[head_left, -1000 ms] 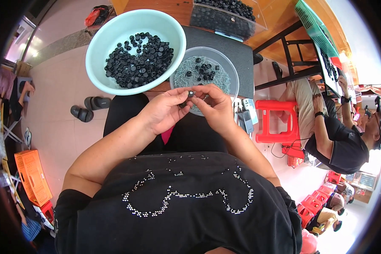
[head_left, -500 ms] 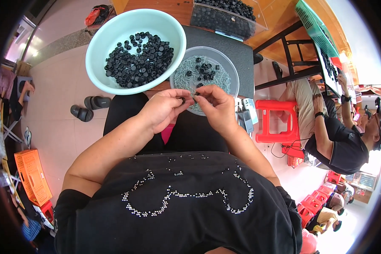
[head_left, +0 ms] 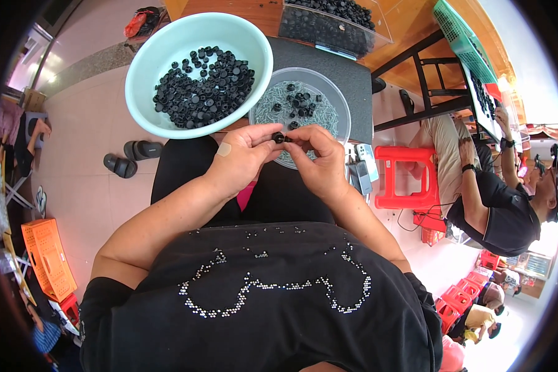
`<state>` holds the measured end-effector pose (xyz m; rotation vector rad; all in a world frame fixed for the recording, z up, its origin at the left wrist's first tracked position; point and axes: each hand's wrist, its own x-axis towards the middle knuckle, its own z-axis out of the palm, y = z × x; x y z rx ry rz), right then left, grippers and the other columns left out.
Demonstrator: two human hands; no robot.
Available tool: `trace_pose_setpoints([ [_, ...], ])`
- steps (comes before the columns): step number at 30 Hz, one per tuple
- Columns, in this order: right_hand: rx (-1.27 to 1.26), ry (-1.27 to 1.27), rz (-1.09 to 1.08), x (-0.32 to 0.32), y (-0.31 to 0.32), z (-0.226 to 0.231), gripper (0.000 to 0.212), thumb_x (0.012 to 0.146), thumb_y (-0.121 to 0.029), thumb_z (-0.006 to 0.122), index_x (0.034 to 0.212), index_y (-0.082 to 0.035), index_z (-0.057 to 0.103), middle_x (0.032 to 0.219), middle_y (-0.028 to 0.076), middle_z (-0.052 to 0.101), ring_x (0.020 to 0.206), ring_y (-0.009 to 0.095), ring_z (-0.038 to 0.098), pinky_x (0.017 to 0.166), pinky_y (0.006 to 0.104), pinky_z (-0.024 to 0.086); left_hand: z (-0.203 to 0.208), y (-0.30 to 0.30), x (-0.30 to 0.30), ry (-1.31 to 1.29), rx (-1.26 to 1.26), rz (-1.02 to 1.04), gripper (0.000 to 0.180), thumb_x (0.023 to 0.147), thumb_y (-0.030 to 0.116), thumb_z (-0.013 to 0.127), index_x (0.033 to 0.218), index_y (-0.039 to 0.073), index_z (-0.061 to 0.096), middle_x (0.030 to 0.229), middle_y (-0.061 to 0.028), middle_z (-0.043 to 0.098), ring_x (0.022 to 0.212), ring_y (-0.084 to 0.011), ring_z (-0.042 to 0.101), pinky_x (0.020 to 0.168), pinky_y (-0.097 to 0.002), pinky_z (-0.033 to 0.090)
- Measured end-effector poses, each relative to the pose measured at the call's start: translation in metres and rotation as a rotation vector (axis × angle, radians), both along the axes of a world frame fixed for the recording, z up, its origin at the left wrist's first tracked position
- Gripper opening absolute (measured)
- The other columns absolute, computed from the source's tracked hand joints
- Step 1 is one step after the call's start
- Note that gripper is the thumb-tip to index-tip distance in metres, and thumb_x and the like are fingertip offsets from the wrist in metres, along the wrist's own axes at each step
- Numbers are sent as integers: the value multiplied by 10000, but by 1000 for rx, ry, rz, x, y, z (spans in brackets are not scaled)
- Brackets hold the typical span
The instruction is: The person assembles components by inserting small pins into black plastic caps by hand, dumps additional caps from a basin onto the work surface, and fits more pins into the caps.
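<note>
The left hand [head_left: 234,159] pinches a round black cap [head_left: 278,137] between thumb and fingers, over the clear tub [head_left: 344,102] of screws [head_left: 325,119]! The right hand [head_left: 319,160] works close in, fingertips together on a small dark piece [head_left: 287,139] beside the cap.

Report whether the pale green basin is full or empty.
Neither: the pale green basin is partly filled. Black parts lie heaped inside, leaving much of its inner surface bare.
</note>
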<state>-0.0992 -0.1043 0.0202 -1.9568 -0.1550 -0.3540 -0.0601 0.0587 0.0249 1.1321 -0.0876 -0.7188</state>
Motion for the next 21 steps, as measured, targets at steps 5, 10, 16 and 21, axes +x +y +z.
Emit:
trace_pose_setpoints([
  [5, -124, -72, -22, -1, 2, 7, 173, 707, 43, 677, 870, -7, 643, 816, 105, 618, 705, 205, 606, 561, 268, 488, 0, 1, 0, 0, 9, 9, 332, 912, 13, 462, 1236, -56, 484, 1126, -137, 579, 1002, -170, 597, 870, -262, 491],
  [10, -156, -134, -31, -1, 1, 5, 182, 686, 46, 684, 854, -4, 636, 815, 114, 618, 729, 251, 604, 598, 307, 486, 1, 0, -1, 2, 35, 25, 323, 913, 8, 469, 1226, -73, 485, 1122, -160, 584, 983, -185, 607, 853, -267, 504],
  [16, -197, -214, -29, -2, 3, 5, 185, 665, 53, 688, 826, -11, 622, 804, 110, 616, 738, 282, 595, 655, 351, 474, -3, 2, -1, -80, 40, -12, 313, 909, 69, 527, 1206, -28, 525, 1060, -107, 613, 917, -127, 610, 836, -253, 511],
  [21, -218, -228, -27, -2, 1, 5, 197, 661, 53, 690, 833, -14, 622, 807, 109, 616, 738, 284, 591, 660, 357, 471, -6, 1, -2, -66, -37, 39, 276, 903, 68, 538, 1164, -18, 559, 1037, -96, 620, 889, -117, 610, 801, -250, 517],
])
